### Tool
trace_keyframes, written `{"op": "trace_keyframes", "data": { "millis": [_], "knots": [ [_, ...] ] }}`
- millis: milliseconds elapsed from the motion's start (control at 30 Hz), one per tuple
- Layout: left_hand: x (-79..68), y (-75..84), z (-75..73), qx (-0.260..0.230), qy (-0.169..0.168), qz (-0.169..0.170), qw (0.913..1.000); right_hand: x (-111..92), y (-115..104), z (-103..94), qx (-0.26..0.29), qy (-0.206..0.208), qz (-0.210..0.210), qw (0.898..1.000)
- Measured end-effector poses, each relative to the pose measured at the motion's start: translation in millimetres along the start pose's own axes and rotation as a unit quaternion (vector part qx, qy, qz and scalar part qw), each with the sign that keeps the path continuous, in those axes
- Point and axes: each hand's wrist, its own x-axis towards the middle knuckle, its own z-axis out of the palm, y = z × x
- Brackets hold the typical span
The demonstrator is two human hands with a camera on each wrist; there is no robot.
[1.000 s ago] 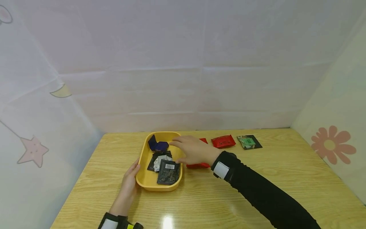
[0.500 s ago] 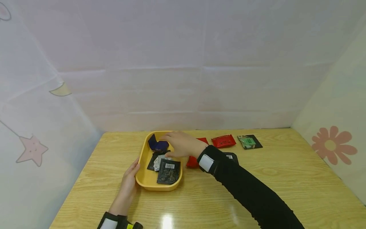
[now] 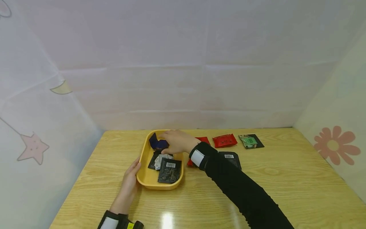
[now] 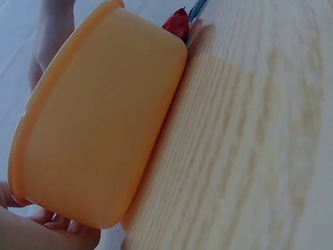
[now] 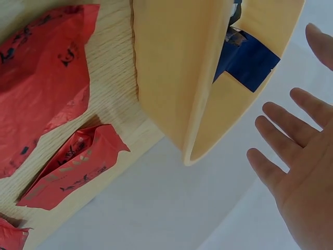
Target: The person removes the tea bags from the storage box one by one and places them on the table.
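Observation:
A yellow plastic bin (image 3: 146, 180) stands on the wooden table. My left hand (image 3: 129, 181) holds its left side; the left wrist view has the thumb at the rim and the fingers against the outer wall. Over the bin's right far side is my right hand (image 3: 178, 142), which in the right wrist view has spread fingers (image 5: 283, 143) with nothing between them. Inside the bin lie a folded dark blue packet (image 3: 159, 144) at the far end, a crumpled white packet (image 3: 159, 163) on a black one, and a flat black packet (image 3: 169, 173) with a barcode label nearer me.
Red packets (image 3: 224, 140) lie right of the bin, some partly hidden behind the right hand and sleeve. A black packet (image 3: 233, 158) with a white label lies by the right forearm. Farther right is a green and black packet (image 3: 251, 142). Cloth walls (image 3: 183, 89) border the table.
My right hand has moved left, from the bin's right rim to over its far part. The black packet near the right forearm has come into view. The left hand stays on the bin.

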Motion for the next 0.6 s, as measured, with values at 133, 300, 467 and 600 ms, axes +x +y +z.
{"op": "trace_keyframes", "data": {
  "millis": [133,300,467,600],
  "knots": [
    [0.4,0.0,0.0,0.001,0.001,0.003,1.0,8.9,-1.6,3.3,0.001,-0.011,0.014,1.0],
    [0.7,-0.4,0.2,-0.001,0.0,0.005,1.0,18.4,-3.6,3.5,0.003,-0.022,0.024,0.999],
    [0.4,-0.9,-0.6,0.002,-0.003,0.007,1.0,27.3,-8.7,1.6,0.002,-0.029,0.035,0.999],
    [1.0,-1.1,-1.0,0.004,-0.002,0.004,1.0,35.0,-12.0,3.7,0.005,-0.034,0.047,0.998]
  ]
}}
